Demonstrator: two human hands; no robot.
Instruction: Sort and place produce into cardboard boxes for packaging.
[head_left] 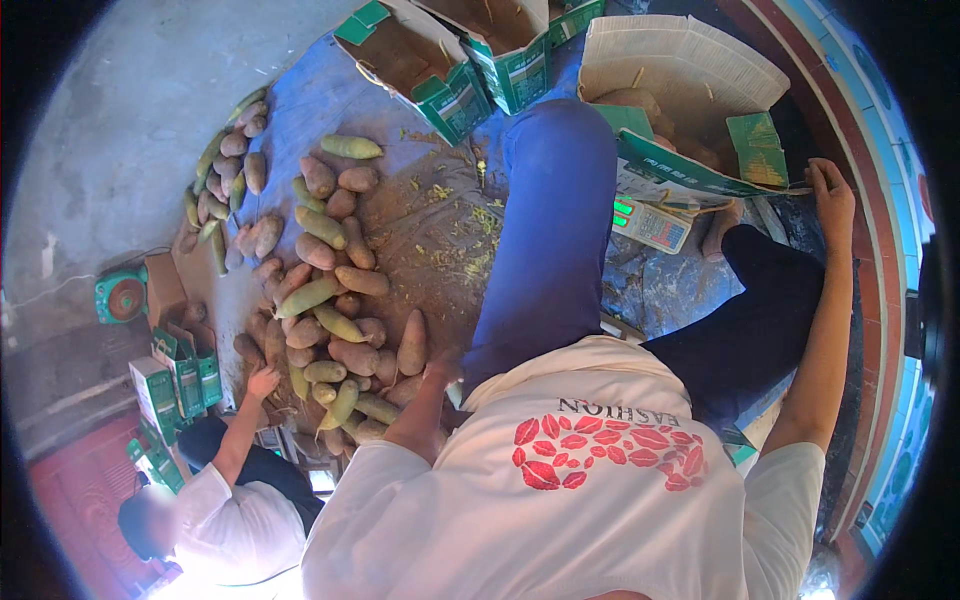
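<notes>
My right hand pinches the edge of a flap at the right corner of a green and tan cardboard box. Brownish root vegetables lie inside that box. Below its front wall, a scale shows a lit green display and a keypad. Beside my left thigh hangs my left hand, close to a pile of root vegetables, some green and some reddish brown, like radishes. The fingers of the left hand are mostly hidden, and a small pale thing shows next to them.
More open cardboard boxes stand at the far edge of the blue sheet. A smaller vegetable heap lies at left. At lower left, a co-worker reaches into the pile near green boxes. A tiled edge runs along the right.
</notes>
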